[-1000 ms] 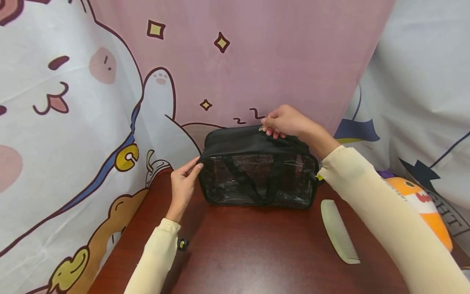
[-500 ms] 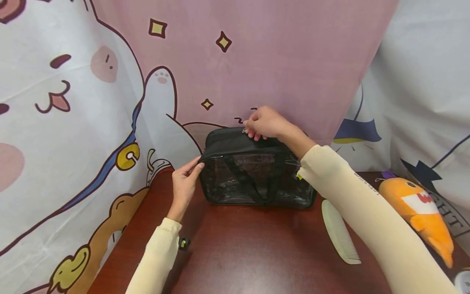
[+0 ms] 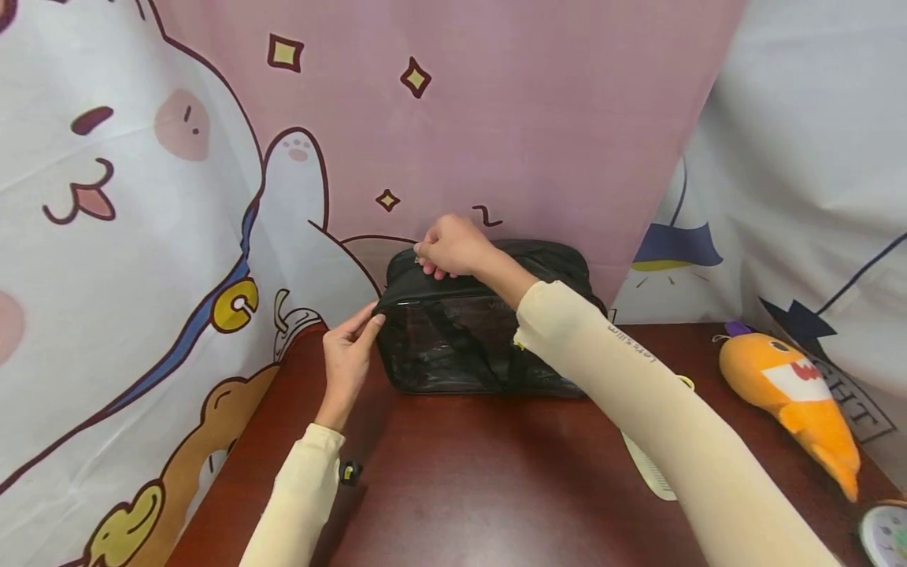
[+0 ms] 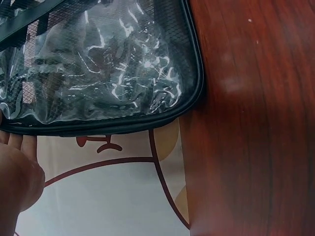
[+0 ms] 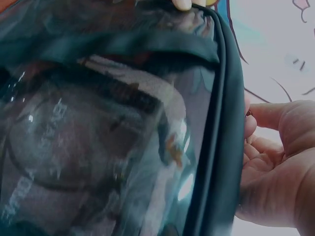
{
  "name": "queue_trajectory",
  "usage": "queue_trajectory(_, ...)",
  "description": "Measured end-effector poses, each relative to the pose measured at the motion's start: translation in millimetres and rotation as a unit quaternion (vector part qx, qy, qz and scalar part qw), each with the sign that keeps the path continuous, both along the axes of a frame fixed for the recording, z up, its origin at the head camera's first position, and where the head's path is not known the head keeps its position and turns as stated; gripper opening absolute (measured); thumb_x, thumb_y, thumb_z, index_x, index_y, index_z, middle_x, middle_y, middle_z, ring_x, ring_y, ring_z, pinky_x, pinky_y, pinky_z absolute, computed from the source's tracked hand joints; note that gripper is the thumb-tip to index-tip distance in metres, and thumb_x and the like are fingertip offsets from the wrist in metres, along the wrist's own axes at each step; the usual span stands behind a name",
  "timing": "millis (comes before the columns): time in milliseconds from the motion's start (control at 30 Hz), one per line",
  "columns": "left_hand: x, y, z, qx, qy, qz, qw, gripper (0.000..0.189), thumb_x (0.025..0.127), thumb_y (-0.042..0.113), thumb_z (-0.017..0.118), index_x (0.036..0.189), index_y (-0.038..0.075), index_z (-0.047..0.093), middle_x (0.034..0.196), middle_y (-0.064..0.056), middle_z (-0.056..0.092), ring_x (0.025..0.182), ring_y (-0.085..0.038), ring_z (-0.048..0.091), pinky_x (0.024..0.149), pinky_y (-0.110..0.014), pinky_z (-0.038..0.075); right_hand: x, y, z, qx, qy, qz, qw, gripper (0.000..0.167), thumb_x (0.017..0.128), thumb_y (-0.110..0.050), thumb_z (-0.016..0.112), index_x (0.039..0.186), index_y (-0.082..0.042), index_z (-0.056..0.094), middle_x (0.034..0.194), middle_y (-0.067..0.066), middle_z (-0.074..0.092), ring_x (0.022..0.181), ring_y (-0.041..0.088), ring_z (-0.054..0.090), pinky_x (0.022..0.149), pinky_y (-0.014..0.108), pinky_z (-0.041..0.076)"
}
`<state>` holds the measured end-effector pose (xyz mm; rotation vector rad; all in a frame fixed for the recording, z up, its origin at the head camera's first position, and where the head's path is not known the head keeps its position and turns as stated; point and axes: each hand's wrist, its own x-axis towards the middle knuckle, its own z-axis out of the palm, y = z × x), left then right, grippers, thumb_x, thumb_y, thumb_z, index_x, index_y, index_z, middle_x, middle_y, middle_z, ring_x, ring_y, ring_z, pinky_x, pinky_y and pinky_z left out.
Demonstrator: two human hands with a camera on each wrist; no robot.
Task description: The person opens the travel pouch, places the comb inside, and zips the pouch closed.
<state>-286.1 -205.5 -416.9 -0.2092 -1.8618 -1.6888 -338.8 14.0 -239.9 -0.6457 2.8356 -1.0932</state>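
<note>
A black toiletry bag (image 3: 453, 346) with a see-through front stands upright at the back of the table. My left hand (image 3: 347, 354) pinches its upper left corner between thumb and fingers. On top of the bag, near the left end, my right hand (image 3: 453, 248) pinches a small metallic zipper pull (image 3: 418, 260). In the left wrist view, the clear panel (image 4: 118, 64) has a dark piped edge, with my left fingers at its border. The right wrist view has my right hand (image 5: 275, 157) behind the bag's top edge, curled fingers partly hidden.
A pale green comb (image 3: 648, 468) lies on the reddish-brown table (image 3: 453, 472), partly under my right forearm. An orange plush toy (image 3: 794, 402) and a round white object (image 3: 886, 531) sit at the right. Printed cloths (image 3: 531, 118) hang close behind the bag.
My right hand has moved left along the bag's top with the zipper pull, from right of the middle to near the left end. My left hand keeps its hold on the corner.
</note>
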Motion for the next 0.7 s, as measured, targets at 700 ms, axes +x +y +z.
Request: queue_trajectory(700,-0.4,-6.1,-3.1,-0.008,0.005,-0.021,0.9997,0.027,0.096,0.02,0.08,0.122,0.015,0.081,0.115,-0.017,0.079,0.098,-0.004,0.077,0.083,-0.018,0.061,-18.8,-47.8,-17.7,-0.053,-0.097,0.043,0.9929,0.034,0.11,-0.021,0.058,0.093,0.0,0.078,0.069,0.0,0.071,0.057,0.007,0.065,0.051,0.02,0.05)
